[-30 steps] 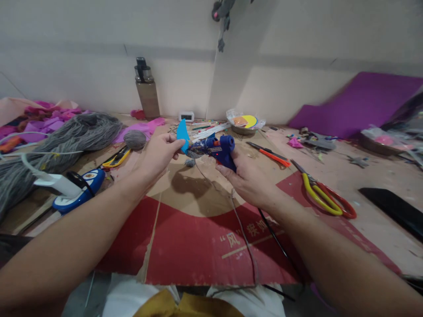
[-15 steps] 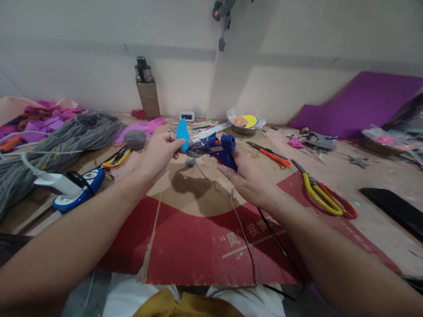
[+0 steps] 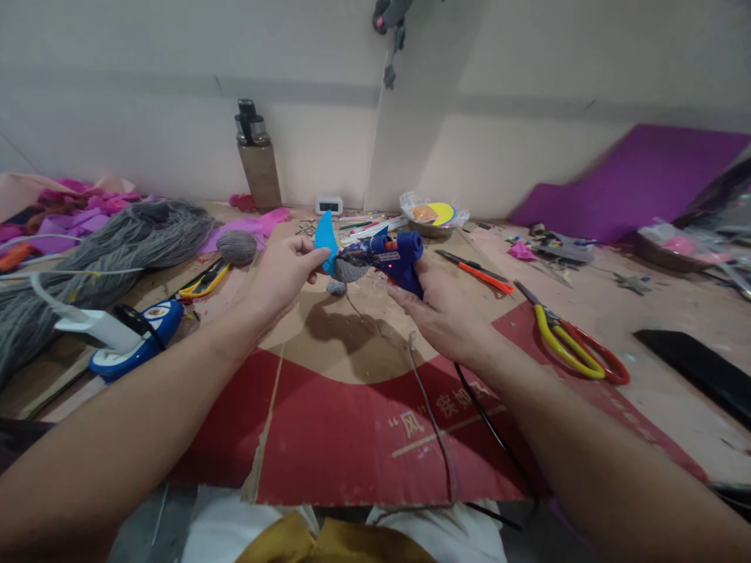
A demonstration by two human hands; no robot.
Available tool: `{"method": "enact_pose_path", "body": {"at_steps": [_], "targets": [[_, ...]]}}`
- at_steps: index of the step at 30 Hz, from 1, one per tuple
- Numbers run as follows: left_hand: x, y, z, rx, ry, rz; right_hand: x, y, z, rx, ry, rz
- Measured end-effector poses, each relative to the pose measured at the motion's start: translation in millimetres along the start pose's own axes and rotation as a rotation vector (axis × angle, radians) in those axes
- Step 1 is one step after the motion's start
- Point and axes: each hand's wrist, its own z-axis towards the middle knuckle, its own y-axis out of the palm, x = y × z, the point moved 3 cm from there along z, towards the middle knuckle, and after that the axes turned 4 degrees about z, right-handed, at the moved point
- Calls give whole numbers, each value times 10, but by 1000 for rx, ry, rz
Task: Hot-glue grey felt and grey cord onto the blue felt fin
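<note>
My left hand (image 3: 293, 270) pinches a light-blue curved piece (image 3: 326, 238), thin like foam sheet or felt. A grey yarn-covered piece (image 3: 350, 271) hangs right beside it; whether the two are joined I cannot tell. My right hand (image 3: 440, 305) is wrapped round the handle of a dark-blue glue gun (image 3: 402, 262). Its nozzle points left and sits at the blue and grey pieces, with the very tip hidden. A small red light shows on its body. Below them a small grey fuzzy bit (image 3: 336, 288) and a thin grey strand (image 3: 431, 410) are visible.
Red-and-brown cardboard (image 3: 328, 438) covers the work area. Right are an orange-handled cutter (image 3: 478, 275), scissors (image 3: 566, 340) and a black phone-like slab (image 3: 698, 371). Left are grey yarn (image 3: 117, 258), a yarn ball (image 3: 237, 247), a yellow cutter (image 3: 205, 280) and a blue power strip (image 3: 138, 344).
The glue gun has shifted slightly to the right relative to the blue piece, and more of the grey piece shows beneath the nozzle. Both hands keep their holds; the whole view has drifted slightly.
</note>
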Motion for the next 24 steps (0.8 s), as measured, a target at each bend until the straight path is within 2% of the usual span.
{"method": "enact_pose_path", "body": {"at_steps": [24], "targets": [[-3,17,-11,-19,39,27,49,-42,21,69,1,-15]]}}
